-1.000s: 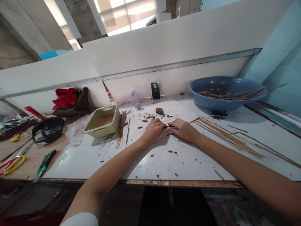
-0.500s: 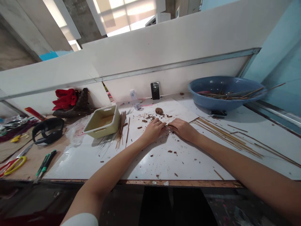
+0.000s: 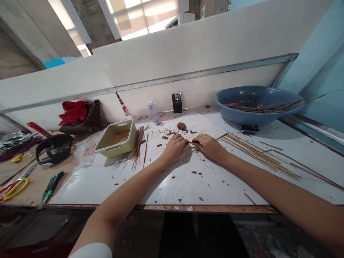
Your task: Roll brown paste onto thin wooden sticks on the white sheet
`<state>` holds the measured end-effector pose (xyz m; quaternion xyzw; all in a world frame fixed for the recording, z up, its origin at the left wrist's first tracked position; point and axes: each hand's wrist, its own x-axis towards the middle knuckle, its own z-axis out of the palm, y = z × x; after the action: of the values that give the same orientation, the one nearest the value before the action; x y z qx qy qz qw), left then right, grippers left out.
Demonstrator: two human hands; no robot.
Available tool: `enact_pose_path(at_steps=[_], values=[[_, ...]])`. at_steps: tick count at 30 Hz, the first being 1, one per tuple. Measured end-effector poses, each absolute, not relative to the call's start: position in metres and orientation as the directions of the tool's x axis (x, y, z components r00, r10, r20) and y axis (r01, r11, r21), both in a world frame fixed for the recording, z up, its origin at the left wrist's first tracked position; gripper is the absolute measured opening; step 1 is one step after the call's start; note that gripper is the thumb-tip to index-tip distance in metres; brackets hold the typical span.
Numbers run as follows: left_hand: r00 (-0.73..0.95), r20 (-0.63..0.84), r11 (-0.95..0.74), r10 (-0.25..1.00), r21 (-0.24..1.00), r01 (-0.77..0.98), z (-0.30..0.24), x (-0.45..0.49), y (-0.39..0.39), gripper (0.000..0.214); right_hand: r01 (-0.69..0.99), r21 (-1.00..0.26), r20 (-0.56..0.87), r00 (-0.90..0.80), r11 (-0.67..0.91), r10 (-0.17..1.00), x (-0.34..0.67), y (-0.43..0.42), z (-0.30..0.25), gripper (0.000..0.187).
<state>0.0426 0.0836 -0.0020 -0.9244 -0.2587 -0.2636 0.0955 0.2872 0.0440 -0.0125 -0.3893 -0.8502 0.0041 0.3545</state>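
1. On the white flat surface (image 3: pixel 172 190), the left hand (image 3: pixel 174 149) and right hand (image 3: pixel 210 147) meet, both grips closed on a thin brown wooden stick (image 3: pixel 192 142), at three o'clock from the left hand.
2. Step in hand: apparently working that stick; the next move calls for a steady pinch.

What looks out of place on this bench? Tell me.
Brown crumbs lie scattered across the white board, which looks like a spill. Also, long thin sticks jut out past the rim of the blue bowl rather than sitting fully inside it.
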Motion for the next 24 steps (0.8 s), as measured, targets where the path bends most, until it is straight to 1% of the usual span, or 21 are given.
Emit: enact_pose_path(at_steps=[5, 10, 15, 19, 22, 24], values=[[0.705, 0.559, -0.822, 0.437, -0.072, 0.566, -0.0025, 0.0429, 0.0833, 0.027, 0.667, -0.287, 0.599, -0.436, 0.688, 0.672, 0.2868, 0.0437, -0.0116, 0.023], [0.703, 0.562, -0.814, 0.436, -0.087, 0.574, -0.0013, 0.0424, 0.0822, 0.023, 0.686, -0.270, 0.604, -0.426, 0.676, 0.674, 0.2871, 0.0433, -0.0095, 0.019], [0.694, 0.573, -0.808, 0.435, -0.090, 0.582, -0.0021, 0.0422, 0.0823, 0.025, 0.695, -0.242, 0.594, -0.445, 0.677, 0.670, 0.2884, 0.0443, -0.0093, 0.022], [0.696, 0.572, -0.809, 0.434, -0.092, 0.580, -0.0035, 0.0426, 0.0824, 0.021, 0.691, -0.256, 0.580, -0.450, 0.676, 0.679, 0.2883, 0.0451, -0.0104, 0.021], [0.696, 0.572, -0.807, 0.434, -0.097, 0.583, -0.0028, 0.0426, 0.0820, 0.022, 0.680, -0.271, 0.564, -0.462, 0.682, 0.684, 0.2874, 0.0460, -0.0112, 0.023], [0.699, 0.575, -0.807, 0.424, -0.111, 0.580, -0.0016, 0.0426, 0.0815, 0.022, 0.673, -0.282, 0.562, -0.462, 0.684, 0.686, 0.2868, 0.0464, -0.0114, 0.021]])
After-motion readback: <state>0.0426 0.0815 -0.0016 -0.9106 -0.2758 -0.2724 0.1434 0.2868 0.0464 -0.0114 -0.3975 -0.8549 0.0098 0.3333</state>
